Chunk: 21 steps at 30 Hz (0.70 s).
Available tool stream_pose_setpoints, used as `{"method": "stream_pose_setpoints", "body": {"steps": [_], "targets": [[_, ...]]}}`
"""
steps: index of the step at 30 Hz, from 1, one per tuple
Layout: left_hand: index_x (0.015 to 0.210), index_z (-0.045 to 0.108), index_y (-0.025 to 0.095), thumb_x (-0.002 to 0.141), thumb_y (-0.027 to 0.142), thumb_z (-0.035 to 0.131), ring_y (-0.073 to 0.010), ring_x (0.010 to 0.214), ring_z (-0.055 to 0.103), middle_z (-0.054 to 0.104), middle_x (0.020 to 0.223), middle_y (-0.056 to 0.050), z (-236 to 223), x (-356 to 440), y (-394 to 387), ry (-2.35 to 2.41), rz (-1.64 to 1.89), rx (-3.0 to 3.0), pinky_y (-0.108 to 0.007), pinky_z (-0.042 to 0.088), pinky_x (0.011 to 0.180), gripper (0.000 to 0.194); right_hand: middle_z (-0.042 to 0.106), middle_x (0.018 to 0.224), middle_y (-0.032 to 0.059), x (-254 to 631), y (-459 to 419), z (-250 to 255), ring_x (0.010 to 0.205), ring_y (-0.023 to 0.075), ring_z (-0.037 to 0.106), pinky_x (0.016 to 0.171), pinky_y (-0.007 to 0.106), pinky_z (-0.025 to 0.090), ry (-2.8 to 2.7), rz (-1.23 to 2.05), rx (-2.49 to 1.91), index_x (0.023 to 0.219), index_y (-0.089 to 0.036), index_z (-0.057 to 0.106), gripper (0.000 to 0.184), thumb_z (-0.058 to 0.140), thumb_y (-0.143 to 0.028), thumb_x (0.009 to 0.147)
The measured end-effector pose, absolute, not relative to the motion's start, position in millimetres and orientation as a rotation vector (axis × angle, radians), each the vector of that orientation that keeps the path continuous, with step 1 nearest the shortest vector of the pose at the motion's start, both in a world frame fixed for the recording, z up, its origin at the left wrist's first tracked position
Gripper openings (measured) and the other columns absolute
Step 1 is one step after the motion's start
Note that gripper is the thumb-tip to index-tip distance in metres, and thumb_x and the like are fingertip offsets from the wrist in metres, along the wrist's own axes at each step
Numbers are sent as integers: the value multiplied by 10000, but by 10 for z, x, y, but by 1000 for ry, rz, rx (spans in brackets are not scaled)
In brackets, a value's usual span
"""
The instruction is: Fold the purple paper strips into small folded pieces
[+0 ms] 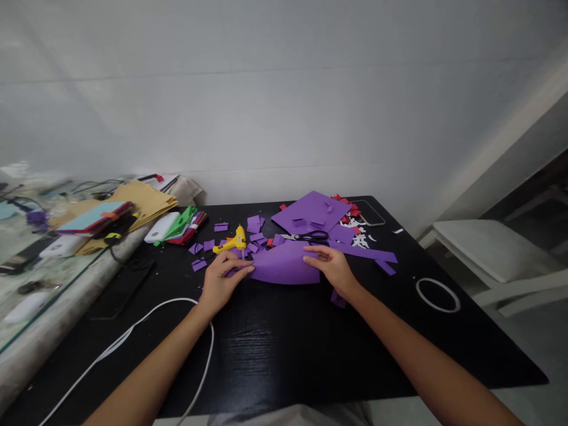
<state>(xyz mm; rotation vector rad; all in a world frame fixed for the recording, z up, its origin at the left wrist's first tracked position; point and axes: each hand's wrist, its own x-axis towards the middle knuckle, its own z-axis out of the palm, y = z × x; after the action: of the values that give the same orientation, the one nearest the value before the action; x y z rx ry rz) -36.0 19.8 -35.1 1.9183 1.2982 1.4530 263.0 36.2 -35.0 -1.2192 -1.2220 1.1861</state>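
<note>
A curved sheet of purple paper point(284, 264) lies on the black table point(275, 343) between my hands. My left hand point(222, 281) pinches its left edge, fingers closed on the paper. My right hand point(333, 266) rests on its right edge with fingers pressed on the sheet. Just behind lie a yellow glue gun point(231, 242) and black-handled scissors point(313, 236). A larger purple sheet point(310, 213) lies further back.
Several purple scraps point(199, 263) and red and white scraps point(352, 222) litter the table. A white cable point(133, 331) runs at the left, a white ring point(437, 294) at the right. Coloured paper stacks point(184, 225), brown envelopes point(142, 201) and a white chair point(492, 251) surround.
</note>
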Motion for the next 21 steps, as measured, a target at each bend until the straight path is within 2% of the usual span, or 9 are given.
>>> {"method": "stream_pose_setpoints", "body": {"steps": [4, 6, 8, 10, 12, 15, 18, 21], "targets": [[789, 766, 220, 790, 395, 803, -254, 1029, 635, 699, 1019, -82, -227, -362, 158, 1182, 1408, 1720, -375, 466, 964, 178, 736, 895, 51, 2633, 382, -355, 763, 181, 607, 726, 322, 491, -1155, 1166, -1217, 898, -194, 801, 339, 819, -482, 719], [775, 702, 198, 786, 429, 792, -253, 987, 649, 716, 1007, -83, -189, -372, 150, 1113, 1340, 1506, -352, 493, 888, 247, 704, 834, 39, 2643, 399, -363, 660, 146, 542, 654, 302, 450, -1124, 1169, -1207, 860, -185, 794, 357, 760, -529, 772], [764, 644, 189, 750, 474, 805, -201, 778, 630, 694, 863, -48, -183, -383, 151, 1081, 1260, 1293, -284, 482, 693, 327, 654, 761, 19, 2655, 414, -370, 612, 124, 492, 632, 290, 427, -1124, 1178, -1192, 849, -179, 792, 378, 729, -548, 796], [767, 613, 188, 706, 500, 828, -137, 591, 535, 623, 719, 1, -204, -387, 154, 1062, 1165, 1154, -232, 396, 547, 384, 604, 720, 6, 2656, 415, -368, 636, 122, 505, 649, 276, 438, -1129, 1242, -1155, 848, -176, 792, 386, 739, -554, 788], [778, 611, 187, 694, 508, 839, -107, 514, 469, 564, 641, 31, -240, -373, 151, 1058, 1037, 1127, -213, 338, 494, 403, 616, 761, 18, 2632, 390, -358, 702, 133, 558, 682, 270, 469, -1150, 1414, -1083, 857, -172, 789, 411, 773, -568, 753], [803, 640, 180, 712, 516, 832, -99, 489, 450, 549, 603, 38, -296, -303, 125, 1080, 859, 1224, -206, 308, 477, 397, 689, 922, 76, 2543, 291, -340, 839, 172, 647, 762, 296, 520, -1245, 1753, -926, 896, -155, 777, 481, 786, -610, 740], [823, 683, 169, 730, 507, 819, -100, 509, 450, 563, 613, 30, -324, -181, 81, 1090, 767, 1369, -208, 303, 490, 377, 707, 1043, 104, 2418, 148, -340, 921, 186, 679, 849, 326, 528, -1380, 1969, -796, 1003, -150, 765, 489, 735, -601, 818], [808, 716, 152, 736, 508, 808, -110, 559, 479, 610, 655, 4, -332, -69, 39, 1073, 716, 1480, -217, 335, 533, 374, 708, 1017, 85, 2314, 34, -352, 929, 169, 661, 863, 307, 508, -1468, 2016, -745, 1041, -161, 760, 482, 718, -599, 843]]}}
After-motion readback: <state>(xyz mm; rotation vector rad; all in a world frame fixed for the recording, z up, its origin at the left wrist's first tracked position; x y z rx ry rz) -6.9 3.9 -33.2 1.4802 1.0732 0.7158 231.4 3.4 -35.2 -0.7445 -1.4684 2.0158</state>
